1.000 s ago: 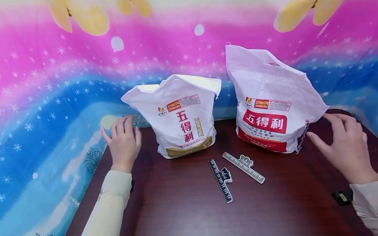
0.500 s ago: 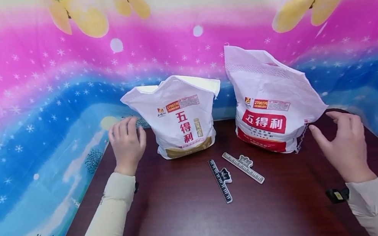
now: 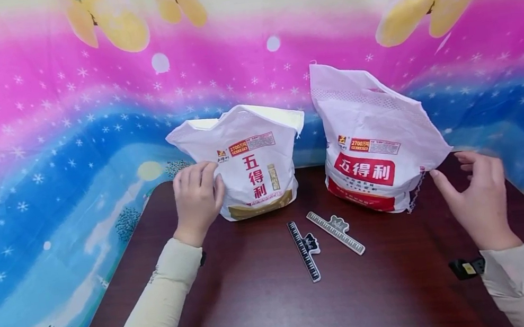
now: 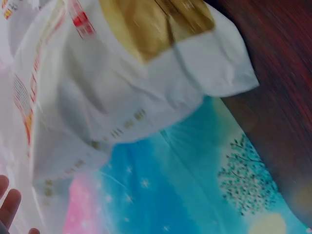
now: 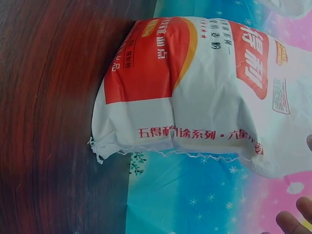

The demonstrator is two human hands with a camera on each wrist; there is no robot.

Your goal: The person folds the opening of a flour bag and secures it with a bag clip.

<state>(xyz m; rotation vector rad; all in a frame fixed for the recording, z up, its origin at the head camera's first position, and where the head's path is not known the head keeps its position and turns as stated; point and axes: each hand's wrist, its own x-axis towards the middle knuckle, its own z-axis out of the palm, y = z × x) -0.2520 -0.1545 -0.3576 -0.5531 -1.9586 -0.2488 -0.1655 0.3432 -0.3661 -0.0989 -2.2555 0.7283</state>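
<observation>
Two white woven flour bags with open tops stand on the table. The left flour bag point(image 3: 256, 158) has a gold band at its base, and the right flour bag point(image 3: 365, 142) a red one. My left hand point(image 3: 198, 199) is in front of the left bag's left edge, its fingers loosely bent; I cannot tell if it touches. In the left wrist view its fingers point(image 4: 10, 207) appear beside the bag. My right hand point(image 3: 479, 204) is by the right bag's lower right corner, thumb and fingers apart. The right wrist view shows its fingers point(image 5: 291, 223) beside the bag, holding nothing.
In front of the bags lie a black keyboard-patterned clip point(image 3: 304, 252) and a grey keyboard-patterned clip point(image 3: 336, 232), on the dark wooden table point(image 3: 268, 312). A colourful printed cloth point(image 3: 106, 94) hangs directly behind the bags and along the left side.
My left hand has moved right, from beside the left bag to its left edge. My right hand has shifted only slightly. Bags and clips stay put.
</observation>
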